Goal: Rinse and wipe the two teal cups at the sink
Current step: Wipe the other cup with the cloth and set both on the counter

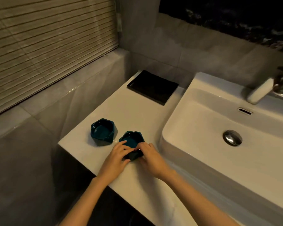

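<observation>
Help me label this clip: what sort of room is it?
Probably a bathroom: a white rectangular ceramic basin with a chrome drain plug, grey tiled walls, and a white vanity counter.

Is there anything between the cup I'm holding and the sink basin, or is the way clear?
Nothing visible blocks it. Both hands, left hand and right hand, grip the near cup; only bare counter lies between it and the sink. The other cup sits on the opposite side.
</observation>
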A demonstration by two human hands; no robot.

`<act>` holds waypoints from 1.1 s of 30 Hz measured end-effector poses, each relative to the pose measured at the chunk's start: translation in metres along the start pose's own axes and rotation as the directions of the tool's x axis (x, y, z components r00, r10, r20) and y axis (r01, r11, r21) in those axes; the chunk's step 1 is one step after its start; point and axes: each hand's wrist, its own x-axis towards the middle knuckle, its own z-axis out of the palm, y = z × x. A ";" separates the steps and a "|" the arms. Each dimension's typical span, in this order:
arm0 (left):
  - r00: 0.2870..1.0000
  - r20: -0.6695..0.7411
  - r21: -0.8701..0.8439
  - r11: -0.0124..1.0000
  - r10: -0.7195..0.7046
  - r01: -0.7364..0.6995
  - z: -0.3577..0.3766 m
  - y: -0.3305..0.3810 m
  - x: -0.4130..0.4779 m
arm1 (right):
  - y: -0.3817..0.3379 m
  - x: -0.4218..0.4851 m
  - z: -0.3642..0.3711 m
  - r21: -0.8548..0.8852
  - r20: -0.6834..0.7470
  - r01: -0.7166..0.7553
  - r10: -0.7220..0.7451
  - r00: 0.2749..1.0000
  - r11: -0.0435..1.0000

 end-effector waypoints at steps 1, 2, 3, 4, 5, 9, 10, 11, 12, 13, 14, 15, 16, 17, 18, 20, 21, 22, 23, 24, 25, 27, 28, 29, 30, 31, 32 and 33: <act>0.999 0.016 -0.067 0.997 -0.045 0.046 -0.002 0.007 -0.001 | -0.004 -0.002 -0.003 0.025 0.030 -0.032 0.031 0.999 0.999; 0.995 0.021 -0.161 0.982 -0.100 0.102 -0.007 0.015 -0.001 | -0.007 -0.003 -0.006 0.065 0.054 -0.075 0.072 0.996 0.995; 0.985 0.015 -0.278 0.945 -0.173 0.171 -0.013 0.024 -0.002 | -0.012 -0.004 -0.010 0.109 0.072 -0.128 0.120 0.990 0.986; 0.970 0.004 -0.390 0.892 -0.244 0.226 -0.021 0.033 -0.003 | -0.018 -0.004 -0.015 0.149 0.079 -0.178 0.168 0.983 0.973; 0.954 -0.008 -0.474 0.841 -0.300 0.261 -0.032 0.040 -0.002 | -0.023 -0.002 -0.020 0.182 0.069 -0.215 0.206 0.976 0.959; 0.883 -0.139 -0.602 0.746 -0.448 0.284 -0.073 0.043 0.000 | -0.042 0.010 -0.037 0.218 -0.032 -0.243 0.255 0.966 0.945; 0.855 -0.173 -0.618 0.730 -0.488 0.292 -0.083 0.039 0.001 | -0.047 0.014 -0.040 0.222 -0.046 -0.229 0.245 0.968 0.948; 0.826 -0.201 -0.624 0.719 -0.527 0.307 -0.091 0.034 0.002 | -0.052 0.020 -0.044 0.230 -0.057 -0.215 0.233 0.971 0.949; 0.798 -0.216 -0.627 0.707 -0.562 0.328 -0.099 0.029 0.004 | -0.057 0.026 -0.046 0.235 -0.065 -0.201 0.222 0.973 0.951; 0.774 -0.214 -0.629 0.690 -0.596 0.357 -0.107 0.023 0.006 | -0.062 0.033 -0.047 0.234 -0.067 -0.191 0.212 0.975 0.953; 0.759 -0.196 -0.629 0.673 -0.621 0.389 -0.113 0.018 0.008 | -0.067 0.041 -0.046 0.231 -0.062 -0.189 0.208 0.976 0.955; 0.750 -0.167 -0.620 0.659 -0.640 0.425 -0.118 0.011 0.011 | -0.071 0.050 -0.045 0.221 -0.055 -0.193 0.210 0.976 0.956; 0.745 -0.128 -0.603 0.648 -0.655 0.466 -0.123 0.005 0.014 | -0.075 0.060 -0.042 0.209 -0.046 -0.206 0.220 0.974 0.956; 0.741 -0.088 -0.576 0.641 -0.666 0.508 -0.126 -0.003 0.017 | -0.078 0.070 -0.038 0.192 -0.036 -0.228 0.239 0.970 0.955; 0.736 -0.048 -0.539 0.638 -0.675 0.550 -0.129 -0.012 0.020 | -0.080 0.079 -0.034 0.168 -0.028 -0.253 0.261 0.965 0.953; 0.722 0.023 -0.454 0.636 -0.692 0.624 -0.133 -0.032 0.025 | -0.084 0.097 -0.023 0.073 -0.036 -0.295 0.299 0.954 0.953; 0.715 0.052 -0.403 0.640 -0.697 0.654 -0.135 -0.042 0.029 | -0.085 0.105 -0.018 0.001 -0.047 -0.315 0.314 0.948 0.949; 0.714 0.087 -0.345 0.651 -0.695 0.676 -0.137 -0.051 0.031 | -0.086 0.113 -0.012 -0.083 -0.055 -0.335 0.331 0.942 0.939; 0.719 0.127 -0.290 0.668 -0.683 0.686 -0.139 -0.059 0.035 | -0.088 0.121 -0.006 -0.175 -0.062 -0.354 0.348 0.935 0.919; 0.722 0.175 -0.237 0.683 -0.670 0.691 -0.141 -0.066 0.039 | -0.089 0.128 0.000 -0.263 -0.060 -0.369 0.366 0.929 0.892; 0.724 0.222 -0.191 0.699 -0.653 0.689 -0.142 -0.071 0.042 | -0.089 0.133 0.006 -0.338 -0.050 -0.381 0.388 0.920 0.861; 0.727 0.287 -0.129 0.727 -0.624 0.675 -0.144 -0.078 0.047 | -0.090 0.143 0.015 -0.425 -0.031 -0.403 0.432 0.901 0.810; 0.732 0.309 -0.109 0.742 -0.607 0.661 -0.145 -0.079 0.050 | -0.091 0.148 0.018 -0.445 -0.021 -0.419 0.458 0.889 0.792; 0.737 0.330 -0.098 0.755 -0.590 0.649 -0.146 -0.082 0.052 | -0.093 0.152 0.020 -0.456 -0.010 -0.434 0.483 0.875 0.777; 0.740 0.345 -0.096 0.762 -0.578 0.640 -0.147 -0.084 0.054 | -0.095 0.156 0.022 -0.466 -0.003 -0.445 0.501 0.865 0.765; 0.746 0.354 -0.101 0.770 -0.564 0.630 -0.146 -0.086 0.057 | -0.097 0.159 0.023 -0.475 0.001 -0.454 0.516 0.857 0.754; 0.750 0.360 -0.108 0.774 -0.555 0.624 -0.146 -0.089 0.058 | -0.098 0.162 0.024 -0.483 0.000 -0.465 0.530 0.848 0.742; 0.755 0.367 -0.120 0.777 -0.543 0.617 -0.145 -0.092 0.060 | -0.100 0.164 0.024 -0.490 -0.006 -0.477 0.544 0.839 0.730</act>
